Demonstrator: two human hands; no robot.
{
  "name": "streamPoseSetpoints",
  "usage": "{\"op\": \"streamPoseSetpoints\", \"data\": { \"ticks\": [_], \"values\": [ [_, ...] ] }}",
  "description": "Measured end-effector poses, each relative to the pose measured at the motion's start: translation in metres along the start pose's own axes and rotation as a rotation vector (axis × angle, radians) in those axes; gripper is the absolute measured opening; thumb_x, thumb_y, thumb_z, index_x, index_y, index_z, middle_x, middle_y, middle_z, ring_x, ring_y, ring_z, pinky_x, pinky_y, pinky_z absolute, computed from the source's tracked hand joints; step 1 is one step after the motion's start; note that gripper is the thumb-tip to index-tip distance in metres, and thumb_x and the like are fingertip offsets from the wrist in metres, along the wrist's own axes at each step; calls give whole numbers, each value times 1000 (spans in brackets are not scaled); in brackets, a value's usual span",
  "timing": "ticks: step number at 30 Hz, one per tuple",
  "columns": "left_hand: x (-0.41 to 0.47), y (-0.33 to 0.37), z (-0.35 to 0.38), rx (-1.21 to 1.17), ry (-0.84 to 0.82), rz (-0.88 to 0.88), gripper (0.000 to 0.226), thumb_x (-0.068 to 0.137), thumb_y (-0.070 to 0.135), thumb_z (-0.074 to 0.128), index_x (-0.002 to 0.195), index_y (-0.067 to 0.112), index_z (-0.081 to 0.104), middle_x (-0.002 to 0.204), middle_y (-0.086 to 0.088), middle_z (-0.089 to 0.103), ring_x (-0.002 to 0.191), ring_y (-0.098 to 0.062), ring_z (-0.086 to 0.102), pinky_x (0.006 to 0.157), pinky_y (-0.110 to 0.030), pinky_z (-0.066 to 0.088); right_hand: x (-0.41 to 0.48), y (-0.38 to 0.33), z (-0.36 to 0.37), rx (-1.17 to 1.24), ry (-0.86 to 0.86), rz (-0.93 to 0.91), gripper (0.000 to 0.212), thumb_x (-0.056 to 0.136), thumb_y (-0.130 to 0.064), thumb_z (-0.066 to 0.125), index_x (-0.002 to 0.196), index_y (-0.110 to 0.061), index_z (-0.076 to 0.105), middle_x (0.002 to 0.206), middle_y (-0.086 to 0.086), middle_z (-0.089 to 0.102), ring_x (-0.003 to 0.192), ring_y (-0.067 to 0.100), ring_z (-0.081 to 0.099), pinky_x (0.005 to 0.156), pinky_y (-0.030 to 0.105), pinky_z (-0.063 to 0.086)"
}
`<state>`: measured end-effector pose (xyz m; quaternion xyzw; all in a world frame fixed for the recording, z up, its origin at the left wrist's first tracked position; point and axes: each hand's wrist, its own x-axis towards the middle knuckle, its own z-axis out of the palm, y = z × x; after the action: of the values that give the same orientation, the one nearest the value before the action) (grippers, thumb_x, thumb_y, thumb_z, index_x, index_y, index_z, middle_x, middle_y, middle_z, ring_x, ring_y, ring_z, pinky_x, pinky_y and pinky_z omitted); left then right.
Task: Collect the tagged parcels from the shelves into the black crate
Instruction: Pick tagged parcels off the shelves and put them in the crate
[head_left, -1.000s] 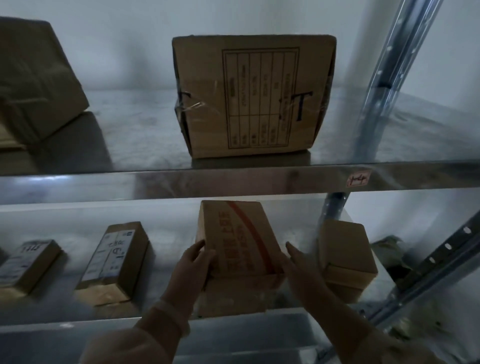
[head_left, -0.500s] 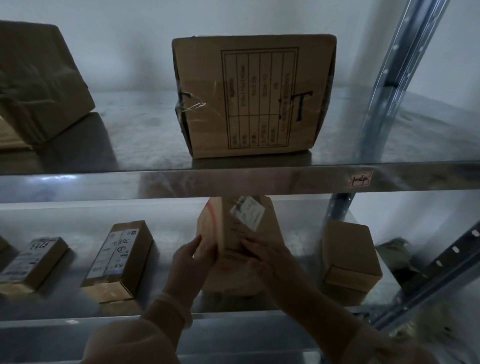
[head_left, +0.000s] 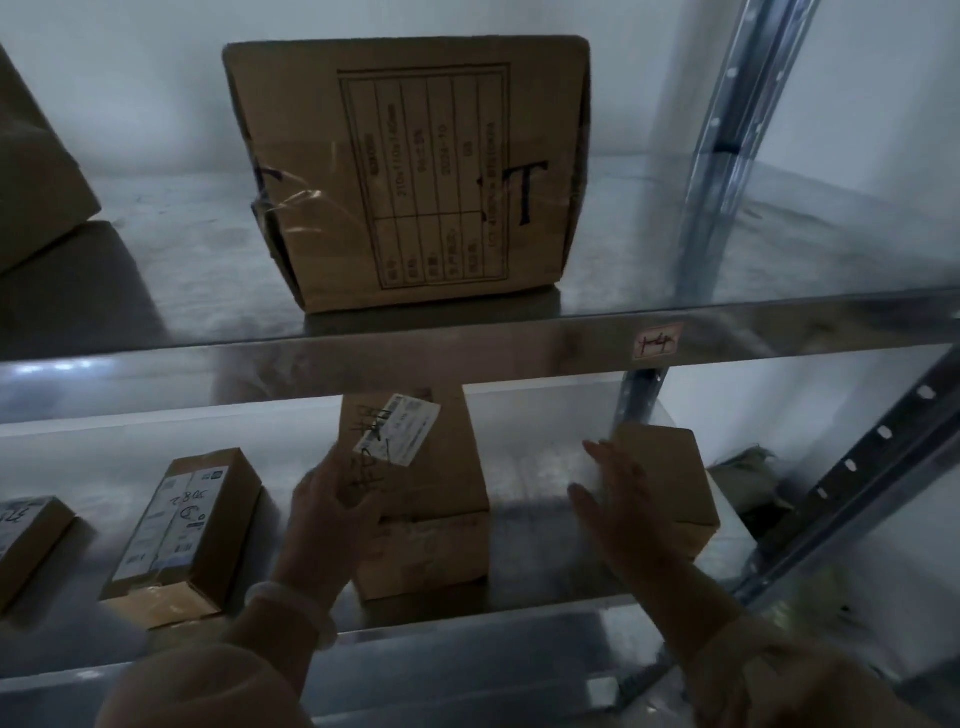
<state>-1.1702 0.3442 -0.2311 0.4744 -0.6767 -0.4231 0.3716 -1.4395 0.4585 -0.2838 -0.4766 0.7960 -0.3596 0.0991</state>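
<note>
The tagged parcel (head_left: 431, 478) sits on the lower shelf (head_left: 550, 577), roughly mid-span, its white tag (head_left: 397, 428) stuck askew on the top face. The left hand (head_left: 332, 499) has its grip clamped on the parcel's near left edge, thumb over the top. The right hand (head_left: 618, 493) is off the parcel, grip apart with the fingers straight, and it hangs in front of a small plain box (head_left: 675, 467); whether it touches that box, I cannot tell.

The front edge of the upper shelf (head_left: 467, 353) cuts across the parcel's far end and carries a small sticker (head_left: 657, 340). A big carton (head_left: 415, 171) marked "T" stands directly above. Left of the parcel lie a labelled box (head_left: 187, 525) and a second labelled box (head_left: 26, 535). A steel upright (head_left: 727, 156) rises on the right.
</note>
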Motion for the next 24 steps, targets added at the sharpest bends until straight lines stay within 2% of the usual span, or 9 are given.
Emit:
{"op": "streamPoseSetpoints", "data": {
  "ticks": [4,7,10,11,12,15,19,21,24],
  "values": [
    [2,24,21,237,65,269,46,86,7,64,129,16,52,130,-9,52,120,-26,54,89,-44,55,10,47,-28,-78,29,250,56,96,-33,52,143,-10,33,142,12,42,131,26,42,109,30,32],
    [-8,40,55,325,22,448,51,88,14,56,137,14,46,144,-15,42,132,-28,41,104,-45,43,10,65,-38,-32,124,382,74,90,-34,61,149,-10,23,150,14,32,137,31,33,113,41,29],
    [-22,43,96,347,-171,509,60,87,18,62,142,24,38,146,-5,42,135,-11,34,107,-14,29,9,76,-39,85,97,530,85,86,-37,67,151,-13,17,149,17,34,134,36,36,109,45,32],
    [-26,41,108,335,-238,518,64,86,14,66,141,26,36,145,-3,43,134,-8,33,106,-7,26,8,81,-38,130,80,575,86,86,-39,67,151,-13,17,147,18,37,131,36,39,107,44,33],
    [-30,38,118,328,-296,518,64,85,14,68,140,26,36,144,-3,45,134,-9,35,107,-9,28,7,84,-38,180,70,604,86,85,-41,68,151,-12,20,145,17,41,129,35,43,104,42,35],
    [-40,39,141,320,-376,533,60,87,21,64,142,21,40,143,-3,47,133,-13,40,110,-30,39,-1,90,-38,255,97,590,73,81,-41,72,140,-11,41,130,13,56,110,29,55,89,31,43],
    [-46,49,166,333,-426,561,61,86,33,55,144,19,41,143,1,47,126,0,38,104,-8,29,-20,90,-40,324,156,546,60,79,-35,76,129,-10,54,116,8,64,98,23,61,84,34,51],
    [-43,45,178,317,-473,456,63,89,34,55,147,21,34,146,3,41,125,1,34,102,-3,21,-28,88,-42,348,168,526,55,80,-31,75,126,-9,56,113,8,65,96,23,62,84,36,52],
    [-39,32,189,297,-532,211,66,94,33,57,150,23,24,154,0,31,137,-12,32,114,-22,24,-36,80,-47,409,168,496,53,81,-28,75,127,-10,57,112,7,66,100,24,63,89,42,53]
  ]
}}
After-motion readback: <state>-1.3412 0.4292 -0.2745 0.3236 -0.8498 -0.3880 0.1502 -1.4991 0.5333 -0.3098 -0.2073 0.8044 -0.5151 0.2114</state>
